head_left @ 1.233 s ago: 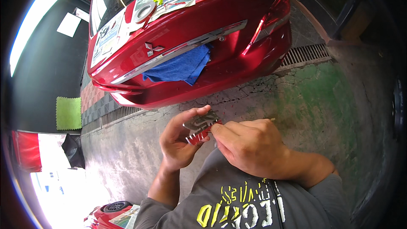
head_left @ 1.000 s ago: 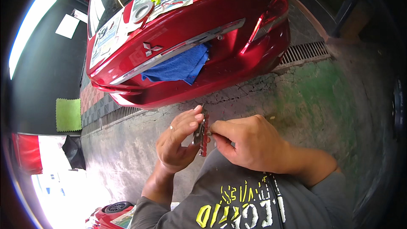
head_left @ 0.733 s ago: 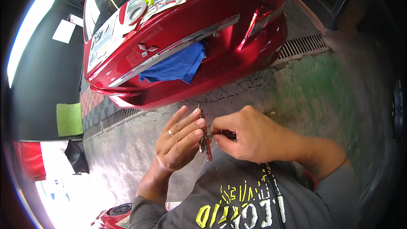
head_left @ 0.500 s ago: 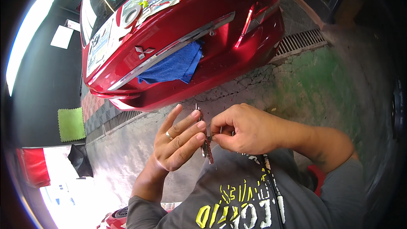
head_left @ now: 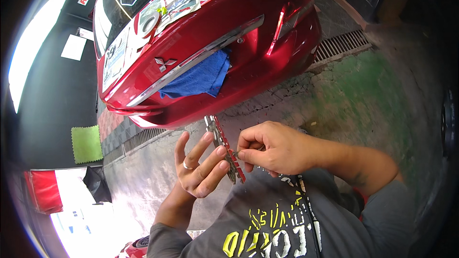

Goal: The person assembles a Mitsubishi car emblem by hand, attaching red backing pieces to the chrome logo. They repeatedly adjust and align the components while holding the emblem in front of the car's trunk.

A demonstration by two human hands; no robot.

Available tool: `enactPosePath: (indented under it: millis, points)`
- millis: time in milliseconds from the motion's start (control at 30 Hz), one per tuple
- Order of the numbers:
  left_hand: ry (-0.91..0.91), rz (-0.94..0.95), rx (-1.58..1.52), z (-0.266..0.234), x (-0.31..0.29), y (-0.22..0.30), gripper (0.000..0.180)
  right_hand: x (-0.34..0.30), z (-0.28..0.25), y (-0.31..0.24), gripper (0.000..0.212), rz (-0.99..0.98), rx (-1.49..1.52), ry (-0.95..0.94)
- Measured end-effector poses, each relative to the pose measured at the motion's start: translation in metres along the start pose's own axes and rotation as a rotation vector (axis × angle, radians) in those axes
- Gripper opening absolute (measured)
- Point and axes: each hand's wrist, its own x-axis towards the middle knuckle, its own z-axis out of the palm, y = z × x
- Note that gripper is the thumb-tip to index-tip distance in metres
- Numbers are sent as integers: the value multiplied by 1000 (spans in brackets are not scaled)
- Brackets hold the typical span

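- Left hand [head_left: 201, 177] had a thin part [head_left: 232, 160] at its fingertips, the fingers spread loosely and the thumb hidden; right hand [head_left: 275, 148] had thumb and forefinger closed in a pinch at the part's edge, though whether they gripped that edge or something small against it could not be told.
- Floor [head_left: 334, 105], grey, cracked and patched with worn green paint, ran beneath both hands.
- Car [head_left: 258, 71], glossy red, stood beyond the hands with its rear toward the person.
- Grate [head_left: 342, 48], a slatted strip in the floor, ran out from beside the car at the right.
- Shirt [head_left: 253, 200], dark grey with yellow and white print, covered the person's torso, just below the hands.
- Blue cloth [head_left: 198, 76] hung from below the chrome trim across the car's rear.
- Green cloth [head_left: 87, 144], zigzag-edged, was at the far left, well apart from the hands.
- Part, silver-grey with a red notched edge, was steeply tilted between the two hands, the red side toward the right one.
- Ring [head_left: 187, 165], a narrow band, circled one finger of the left hand.
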Motion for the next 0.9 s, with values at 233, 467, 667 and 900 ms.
enactPosePath:
  millis: [233,467,667,900]
  points:
    - [195,38,236,18,-10,3,46,0,1,14,24,26,244,-49]
    - [574,-480,-332,50,-17,23,61,7,-1,16,18,-153,229,144]
    - [343,-1057,-1790,32,-6,28,98,8,10,18,13,-236,96,219]
    - [217,-1057,-1871,32,-17,21,96,11,11,10,12,-208,11,193]
